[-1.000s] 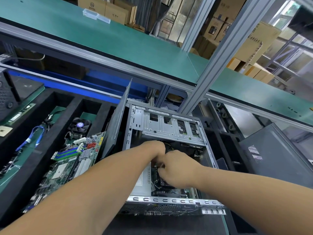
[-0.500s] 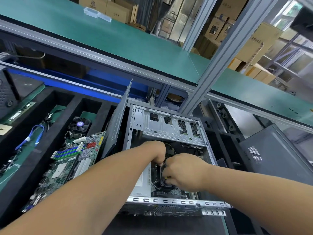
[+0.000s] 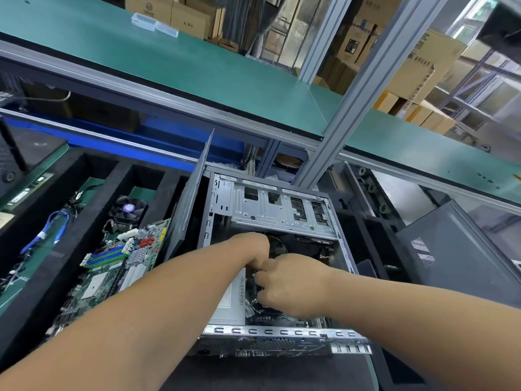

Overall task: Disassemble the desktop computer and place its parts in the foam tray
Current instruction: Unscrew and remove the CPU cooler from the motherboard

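Left grip (image 3: 255,249) and right grip (image 3: 290,283): fingers curled down inside open computer case (image 3: 270,331) at centre, touching each other; held item hidden, hold cannot be told. Foam tray (image 3: 70,258) left of case, holding motherboard (image 3: 112,272), fan (image 3: 128,208), blue cable (image 3: 53,230).

A green bench (image 3: 17,289) holds a black foam tray (image 3: 70,263) on the left and the open computer case (image 3: 282,210) right beside it, a grey panel (image 3: 451,249) lies off to the right, and the green shelf (image 3: 197,66) above carries two clear little boxes (image 3: 154,24).
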